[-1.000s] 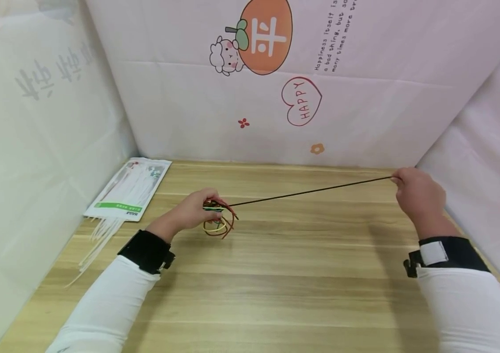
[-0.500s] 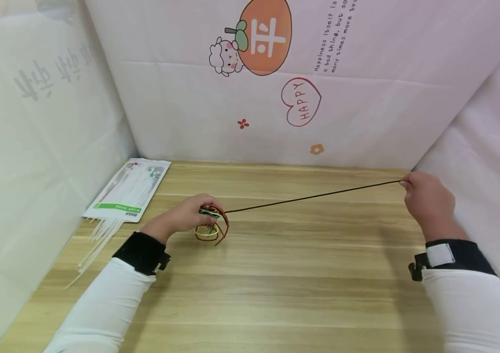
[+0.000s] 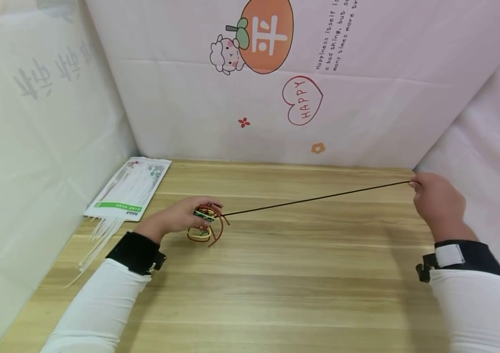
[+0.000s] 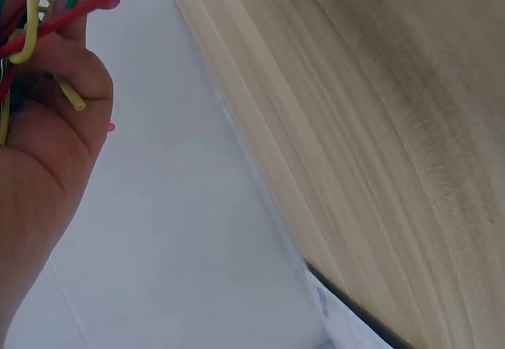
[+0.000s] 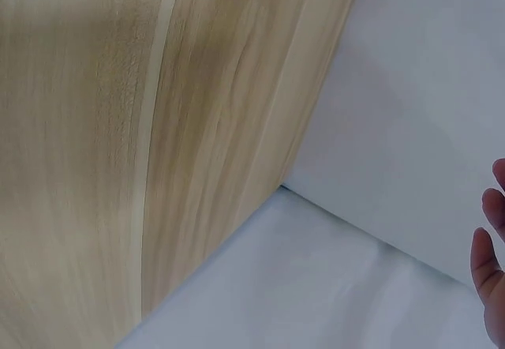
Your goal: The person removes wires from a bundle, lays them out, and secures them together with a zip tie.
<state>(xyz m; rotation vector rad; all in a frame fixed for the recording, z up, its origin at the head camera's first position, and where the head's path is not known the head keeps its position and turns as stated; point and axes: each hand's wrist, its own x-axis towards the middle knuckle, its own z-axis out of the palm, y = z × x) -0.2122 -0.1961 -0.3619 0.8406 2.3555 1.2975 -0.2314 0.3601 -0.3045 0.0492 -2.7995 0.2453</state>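
My left hand (image 3: 187, 214) grips a tangled bundle of thin red, yellow and green wires (image 3: 199, 234) above the left middle of the table. Loops hang out below its fingers. In the left wrist view, a red wire (image 4: 95, 3) crosses the fingers, and a cut yellow wire end (image 4: 69, 93) pokes out by the thumb. From this bundle one black wire (image 3: 316, 198) runs straight and taut to the right. Its far end is pinched by my right hand (image 3: 439, 203) near the back right corner. Only that hand's fingertips (image 5: 483, 258) enter the right wrist view, without the wire.
A flat white packet (image 3: 119, 193) with a green band lies at the back left of the wooden table (image 3: 285, 284). Several white cable ties (image 3: 99, 240) stick out of its front end. Printed white cloth (image 3: 364, 113) walls in the back and both sides.
My right hand has moved right and slightly toward me, still pinching the black wire. The left hand has shifted a little left and nearer with the bundle. The stretch between them has grown longer.
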